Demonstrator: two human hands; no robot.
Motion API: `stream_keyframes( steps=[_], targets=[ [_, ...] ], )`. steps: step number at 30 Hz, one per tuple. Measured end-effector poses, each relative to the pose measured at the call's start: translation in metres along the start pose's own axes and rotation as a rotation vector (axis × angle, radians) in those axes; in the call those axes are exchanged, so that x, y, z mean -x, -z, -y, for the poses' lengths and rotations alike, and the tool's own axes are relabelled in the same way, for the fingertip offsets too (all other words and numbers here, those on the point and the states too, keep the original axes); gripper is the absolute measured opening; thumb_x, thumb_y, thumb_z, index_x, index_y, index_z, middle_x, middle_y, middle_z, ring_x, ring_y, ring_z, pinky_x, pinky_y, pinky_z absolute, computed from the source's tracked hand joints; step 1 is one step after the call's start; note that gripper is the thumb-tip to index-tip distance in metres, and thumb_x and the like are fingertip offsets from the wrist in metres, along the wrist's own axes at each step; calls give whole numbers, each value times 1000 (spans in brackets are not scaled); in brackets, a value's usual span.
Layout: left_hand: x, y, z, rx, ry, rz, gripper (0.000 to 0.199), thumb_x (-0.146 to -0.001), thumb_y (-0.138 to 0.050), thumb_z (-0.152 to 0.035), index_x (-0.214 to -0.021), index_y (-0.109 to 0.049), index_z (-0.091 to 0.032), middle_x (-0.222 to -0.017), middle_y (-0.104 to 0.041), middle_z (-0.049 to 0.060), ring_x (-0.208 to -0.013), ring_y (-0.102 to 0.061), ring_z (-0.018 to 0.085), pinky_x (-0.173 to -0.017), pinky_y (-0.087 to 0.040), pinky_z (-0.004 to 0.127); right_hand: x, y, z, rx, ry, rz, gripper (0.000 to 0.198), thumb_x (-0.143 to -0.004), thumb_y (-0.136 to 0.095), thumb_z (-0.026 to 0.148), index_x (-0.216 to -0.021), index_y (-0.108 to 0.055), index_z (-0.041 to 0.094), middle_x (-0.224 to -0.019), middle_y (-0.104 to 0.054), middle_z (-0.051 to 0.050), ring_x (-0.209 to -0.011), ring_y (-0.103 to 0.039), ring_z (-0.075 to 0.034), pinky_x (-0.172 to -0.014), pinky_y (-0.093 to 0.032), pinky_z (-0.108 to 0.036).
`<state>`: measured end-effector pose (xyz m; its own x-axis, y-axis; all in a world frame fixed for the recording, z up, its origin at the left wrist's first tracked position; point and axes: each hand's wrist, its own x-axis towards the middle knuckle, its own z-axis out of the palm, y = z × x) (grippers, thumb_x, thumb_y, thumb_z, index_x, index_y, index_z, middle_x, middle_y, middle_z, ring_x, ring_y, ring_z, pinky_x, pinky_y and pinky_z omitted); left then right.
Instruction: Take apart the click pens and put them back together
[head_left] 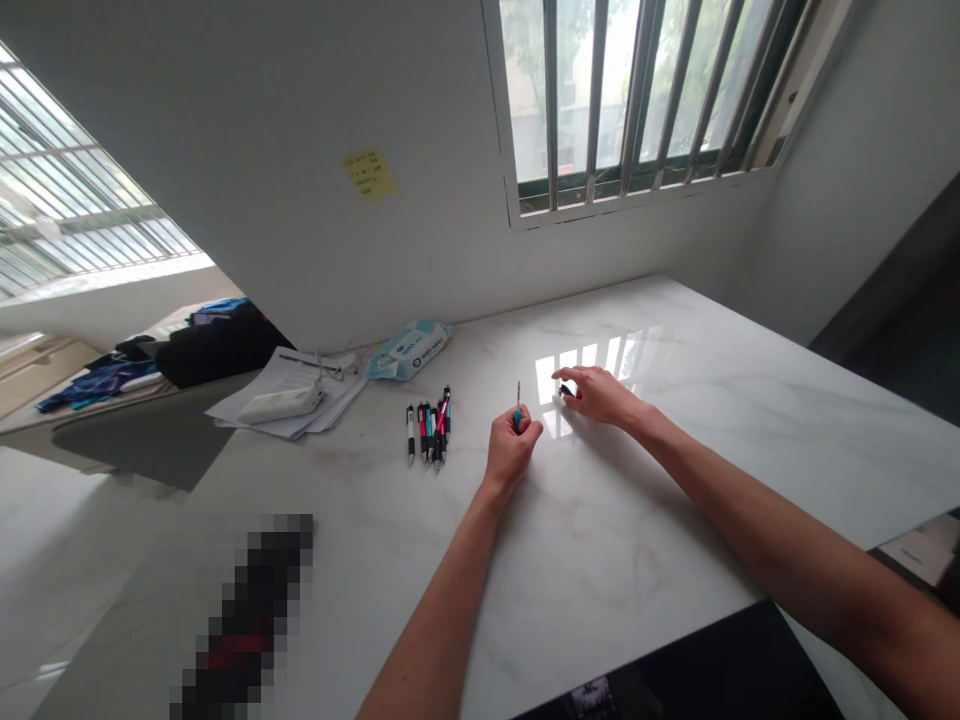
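Note:
My left hand (pixel 513 450) is closed in a fist round the teal barrel of a pen (pixel 517 420). A thin, pale rod like a refill sticks straight up out of the barrel. To its right, my right hand (pixel 596 395) is low over the table, with a small black piece (pixel 568 391) between thumb and fingers. It looks like a pen's end part, but most of it is hidden. One finger of that hand stretches out toward the left. Left of both hands lies a loose group of several click pens (pixel 433 430) with red, teal, blue and white barrels and black grips.
The white marbled table (pixel 600 520) runs to the wall. A blue-and-white wipes packet (pixel 411 350) and papers (pixel 300 425) with a white device (pixel 281 403) lie at the back left. A black flat object (pixel 697 670) sits at the front edge. A yellow note (pixel 369 175) sticks to the wall.

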<state>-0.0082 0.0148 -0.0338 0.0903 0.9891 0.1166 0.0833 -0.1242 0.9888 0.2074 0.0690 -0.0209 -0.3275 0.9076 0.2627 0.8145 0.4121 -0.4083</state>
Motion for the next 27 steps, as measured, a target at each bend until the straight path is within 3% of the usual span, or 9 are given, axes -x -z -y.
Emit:
stream_keyframes(
  steps=[9, 15, 19, 23, 27],
  targets=[
    [1, 1, 0, 37, 12, 4, 38, -74, -67, -25, -68, -30, -23, -62, -29, -8, -56, -26, 8, -55, -21, 24, 5, -2, 1, -158, -15, -22, 41, -90, -65, 10, -128, -73, 21, -100, -79, -6, -74, -72, -18, -73, -54, -29],
    [0, 0, -2, 37, 21, -3, 38, -72, -67, -26, -67, -30, -23, -62, -29, -8, -56, -27, 8, -54, -22, 24, 5, 0, 1, -225, -13, -61, 38, -89, -63, 8, -122, -76, 21, -112, -80, -8, -73, -71, -16, -75, -55, -30],
    [2, -2, -6, 87, 25, 18, 37, -72, -68, -26, -68, -31, -23, -62, -29, -8, -55, -28, 7, -54, -23, 23, 8, 1, 18, -392, 16, -175, 18, -96, -66, 25, -107, -80, 22, -102, -82, -5, -76, -71, -17, -76, -56, -31],
    [3, -4, -6, 128, 17, 60, 35, -72, -66, -26, -69, -31, -24, -62, -30, -9, -55, -28, 8, -54, -25, 24, 13, -5, 47, -635, 25, -192, 24, -98, -68, 42, -101, -81, 23, -93, -81, -4, -83, -73, -19, -73, -54, -30],
    [3, -4, -4, -51, -64, 37, 27, -74, -63, -26, -67, -36, -23, -63, -35, -7, -59, -31, 9, -58, -28, 25, 17, -14, 65, -814, 64, -170, 26, -93, -74, 45, -101, -82, 21, -95, -80, -6, -85, -73, -20, -75, -55, -31]
  ],
)
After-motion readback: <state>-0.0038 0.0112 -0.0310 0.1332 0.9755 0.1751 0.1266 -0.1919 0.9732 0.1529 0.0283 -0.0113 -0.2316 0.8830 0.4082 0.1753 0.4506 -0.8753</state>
